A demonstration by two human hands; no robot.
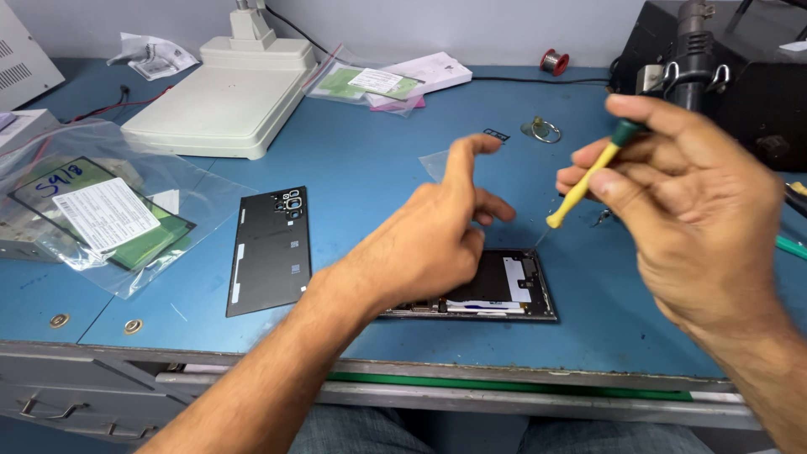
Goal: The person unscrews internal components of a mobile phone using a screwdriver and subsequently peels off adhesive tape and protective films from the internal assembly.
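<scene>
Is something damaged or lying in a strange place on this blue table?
Nothing looks broken. The phone lies open at the table edge, its back cover set apart to the left. The right hand holds a yellow screwdriver over it.

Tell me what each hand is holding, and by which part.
The right hand grips a small yellow screwdriver by its upper handle, near the green cap. The left hand holds nothing; it hovers over the opened phone.

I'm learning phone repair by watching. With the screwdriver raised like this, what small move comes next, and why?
Probably lower the yellow screwdriver tip onto the opened phone. The right hand holds it tilted just above the phone's upper right corner, while the left hand hovers over the phone, gripping nothing.
</scene>
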